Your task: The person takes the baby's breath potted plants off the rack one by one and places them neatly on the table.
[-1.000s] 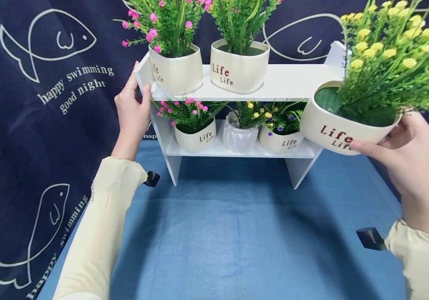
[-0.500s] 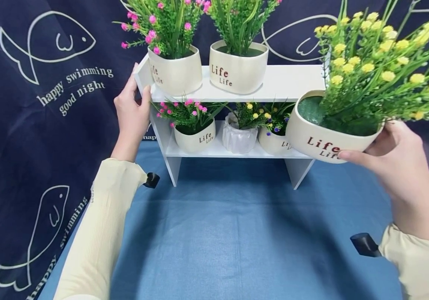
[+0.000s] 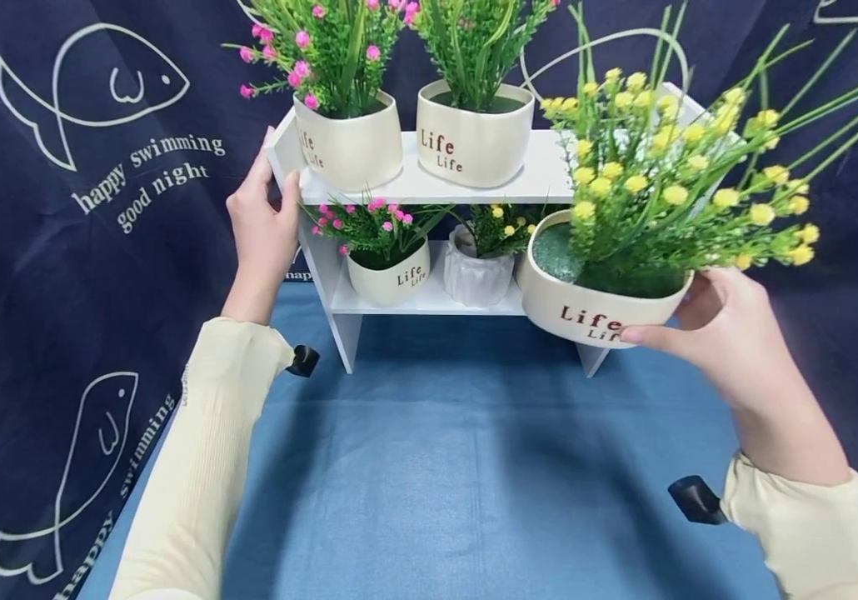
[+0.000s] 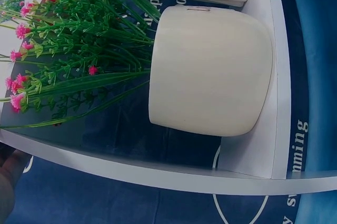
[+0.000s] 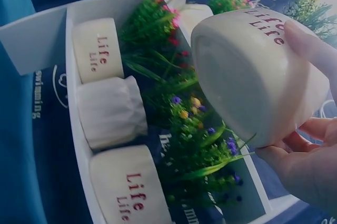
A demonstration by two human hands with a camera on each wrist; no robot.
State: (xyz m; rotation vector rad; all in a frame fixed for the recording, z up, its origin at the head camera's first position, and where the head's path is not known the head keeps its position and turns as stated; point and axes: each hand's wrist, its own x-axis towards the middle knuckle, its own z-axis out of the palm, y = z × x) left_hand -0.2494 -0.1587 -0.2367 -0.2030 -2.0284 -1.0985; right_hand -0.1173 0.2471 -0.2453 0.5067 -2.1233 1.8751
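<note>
The right hand (image 3: 721,329) holds the yellow-flowered pot (image 3: 586,304) in front of the right end of the white shelf (image 3: 545,179), thumb across the front beside the lettering and fingers round the back; this pinch at one end of the wall presumably keeps the fingers clear of the foliage. The pot is off the tabletop (image 3: 414,467) and tilted, its right side lower in the head view — perhaps because it is gripped from that side alone — and the right wrist view shows its bare underside. The left hand (image 3: 260,212) grips the shelf's left side panel, thumb at the front edge, fingers on the outer face; the hold looks meant to steady the light-looking frame. On the top board the left pink-flowered pot (image 3: 350,154) and the right pink-flowered pot (image 3: 474,137) stand side by side towards the left, which leaves bare board to their right; on the lower board stand a smaller pink-flowered pot (image 3: 390,273), a fluted white pot (image 3: 478,277) and a mixed-flower pot (image 5: 131,184), mostly hidden in the head view behind the held one; the lower pots are set in a row, apparently to share the narrow board.
</note>
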